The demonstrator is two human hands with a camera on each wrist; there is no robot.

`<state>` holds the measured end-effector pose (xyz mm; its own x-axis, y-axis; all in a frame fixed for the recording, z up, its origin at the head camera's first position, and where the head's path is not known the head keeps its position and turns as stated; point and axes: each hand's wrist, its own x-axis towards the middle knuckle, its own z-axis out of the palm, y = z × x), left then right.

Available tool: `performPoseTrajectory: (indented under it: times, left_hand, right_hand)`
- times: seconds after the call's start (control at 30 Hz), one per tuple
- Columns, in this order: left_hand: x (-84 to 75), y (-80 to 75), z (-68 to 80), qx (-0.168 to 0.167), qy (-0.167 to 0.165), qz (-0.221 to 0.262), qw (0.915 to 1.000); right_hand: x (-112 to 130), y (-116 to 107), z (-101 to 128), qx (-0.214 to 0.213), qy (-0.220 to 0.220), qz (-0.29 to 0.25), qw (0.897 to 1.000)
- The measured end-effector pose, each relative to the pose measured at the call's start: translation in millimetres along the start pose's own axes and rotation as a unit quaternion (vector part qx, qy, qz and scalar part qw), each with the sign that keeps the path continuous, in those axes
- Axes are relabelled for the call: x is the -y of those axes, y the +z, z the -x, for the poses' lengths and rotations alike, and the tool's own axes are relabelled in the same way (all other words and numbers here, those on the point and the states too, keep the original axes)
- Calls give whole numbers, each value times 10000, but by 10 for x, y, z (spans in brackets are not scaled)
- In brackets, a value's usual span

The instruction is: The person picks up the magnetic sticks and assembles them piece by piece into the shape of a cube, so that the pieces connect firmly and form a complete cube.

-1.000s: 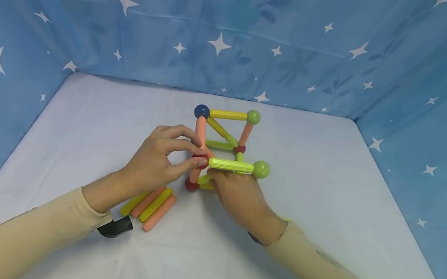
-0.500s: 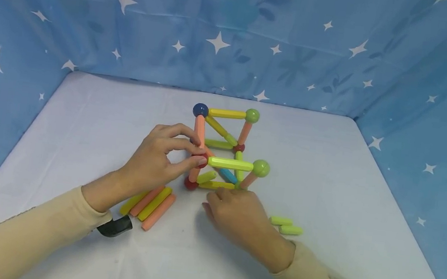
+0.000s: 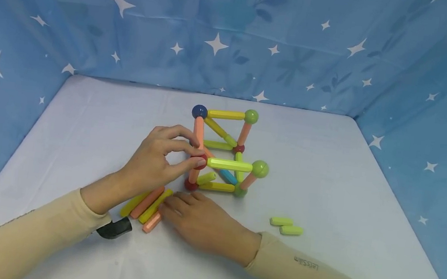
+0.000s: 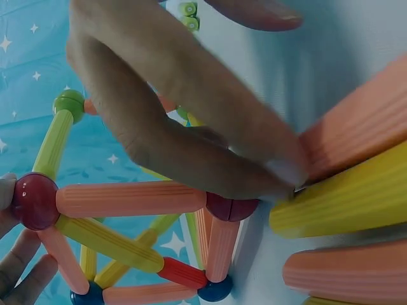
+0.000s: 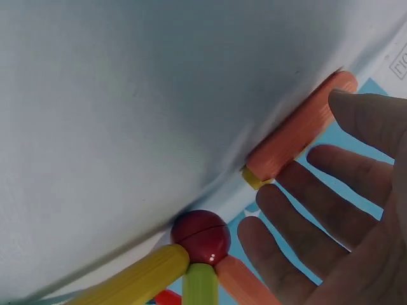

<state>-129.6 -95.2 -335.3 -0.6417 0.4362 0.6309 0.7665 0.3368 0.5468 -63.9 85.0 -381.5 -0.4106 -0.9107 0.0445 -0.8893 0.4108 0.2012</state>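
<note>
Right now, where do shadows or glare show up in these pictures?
Head view: soft, fairly even light, with a small highlight on the top blue ball; left wrist view: the right hand looks dim, with a shadow on the table; right wrist view: tiny glints on the red ball, and shadow beside the orange stick.

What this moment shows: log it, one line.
left hand: holds glossy red plastic ball | right hand: at ridged pink plastic stick | two short green plastic sticks: loose

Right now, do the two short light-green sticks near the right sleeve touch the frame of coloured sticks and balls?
No, both short sticks lie on the white table, apart from the frame.
</note>
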Motion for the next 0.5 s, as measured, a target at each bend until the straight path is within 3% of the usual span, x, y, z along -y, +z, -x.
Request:
performPoseTrajectory:
  times: [0.2,0.5]
  left_hand:
    - [-3,0,4,-66,38,42,10000]
    - [-15,-4,10,-81,1,24,10000]
  right_hand:
    - [-19,-23,-40,205,59,135,9997]
    - [-92,-57,107,557,197,-280,9979]
